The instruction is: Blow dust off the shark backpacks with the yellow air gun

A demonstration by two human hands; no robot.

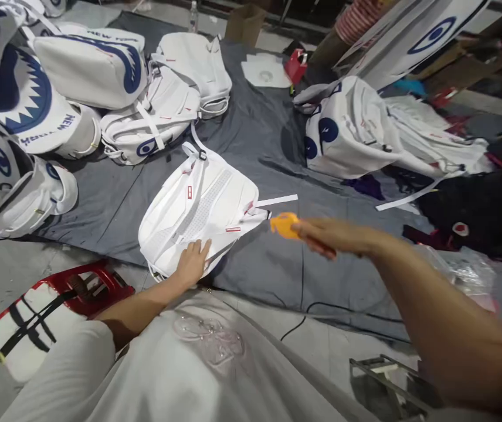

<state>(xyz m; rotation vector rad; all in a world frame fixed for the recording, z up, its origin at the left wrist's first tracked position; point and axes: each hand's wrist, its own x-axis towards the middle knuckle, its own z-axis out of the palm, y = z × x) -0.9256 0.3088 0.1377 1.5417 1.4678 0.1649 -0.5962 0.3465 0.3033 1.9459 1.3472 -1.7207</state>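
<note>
A white backpack [207,205] with red-edged labels and a mesh back strip lies in front of me on the grey cloth. Flat on its near side rests my left hand [193,262], fingers stretched out and holding nothing. A loose white strap [277,201] sticks out from the bag's right end. Just right of that end, my right hand [321,234] is closed around a small orange plastic tool [284,225], whose exact kind I cannot make out. The tool's tip is close to a dark strap end on the bag; whether they touch is unclear.
Several white bags with blue shark prints [88,67] crowd the left of the grey-clothed table [260,258]. More white bags [352,129] and black ones [475,211] lie right. A red stool [97,287] stands lower left. A black cable [304,322] hangs along the near edge.
</note>
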